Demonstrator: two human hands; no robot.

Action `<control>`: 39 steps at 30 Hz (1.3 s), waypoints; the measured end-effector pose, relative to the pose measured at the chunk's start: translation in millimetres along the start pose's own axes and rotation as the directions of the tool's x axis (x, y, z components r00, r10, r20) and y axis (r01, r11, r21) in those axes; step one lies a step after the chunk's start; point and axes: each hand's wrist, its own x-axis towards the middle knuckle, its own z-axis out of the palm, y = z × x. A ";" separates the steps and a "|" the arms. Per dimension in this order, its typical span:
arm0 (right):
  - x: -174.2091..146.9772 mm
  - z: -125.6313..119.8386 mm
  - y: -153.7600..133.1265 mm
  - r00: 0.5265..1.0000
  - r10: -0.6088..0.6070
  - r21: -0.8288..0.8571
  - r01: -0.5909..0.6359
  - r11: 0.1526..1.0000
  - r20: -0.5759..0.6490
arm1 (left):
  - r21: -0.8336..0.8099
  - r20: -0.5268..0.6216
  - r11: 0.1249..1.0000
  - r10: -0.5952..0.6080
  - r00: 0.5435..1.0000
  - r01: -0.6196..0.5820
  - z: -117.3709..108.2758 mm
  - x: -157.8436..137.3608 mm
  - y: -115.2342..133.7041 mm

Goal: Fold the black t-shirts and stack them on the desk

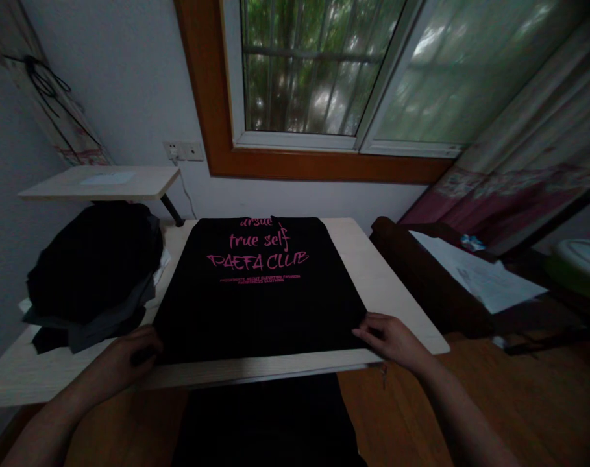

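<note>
Black T-shirt flat on desk, lower part overhanging near edge | left hand, right hand pinching its sides there | folding seemingly unstarted; garment pile at left edge.

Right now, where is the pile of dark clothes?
In the head view, the pile of dark clothes sits on the table's left side, beside the black printed T-shirt, under a small shelf.
</note>
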 end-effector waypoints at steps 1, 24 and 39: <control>-0.1 0.3 0.7 1.000 0.010 -0.025 -0.010 1.000 -0.004 | -0.009 0.026 1.000 -0.014 1.000 0.014 -2.3 -0.7 1.2; 76.1 21.9 -19.4 0.847 0.267 -0.456 -0.484 0.747 -0.461 | 0.358 -0.440 0.800 -0.310 0.843 0.482 14.3 59.1 32.8; 39.1 15.3 -3.3 0.887 0.367 -0.432 -0.458 0.777 -0.280 | 0.175 -0.237 0.875 -0.408 0.882 0.452 10.6 25.3 12.6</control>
